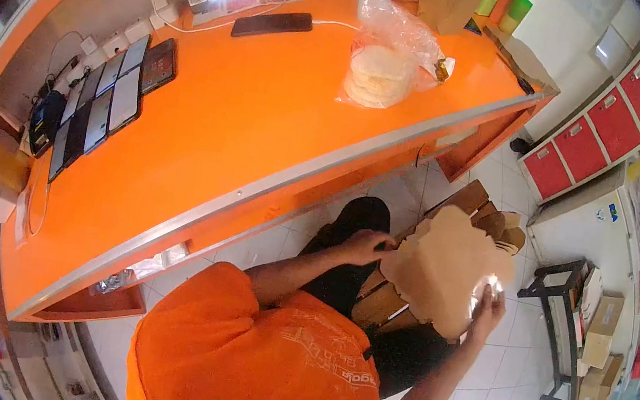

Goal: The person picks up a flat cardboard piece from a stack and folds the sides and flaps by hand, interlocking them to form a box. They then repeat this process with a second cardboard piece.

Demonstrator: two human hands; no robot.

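Note:
A flat brown cardboard sheet [447, 268] with a scalloped, wavy edge is held over my lap, tilted toward me. My right hand [488, 309] grips its lower right edge, where a shiny piece of clear plastic [478, 293] shows by the fingertips. My left hand [366, 248] is at the sheet's left edge, fingers bent and a little apart, with nothing visible in them. Beneath the sheet is a brown wooden slatted surface [383, 302], and more brown cardboard pieces [509, 231] stick out behind its upper right side.
An orange counter [225, 124] holds several phones [98, 117], a dark phone on a cable [272, 25] and a plastic bag of round flat breads [379, 77]. On the right are red lockers [613, 124], a white cabinet [581, 220] and a black stand [560, 325] beside cardboard boxes [602, 331].

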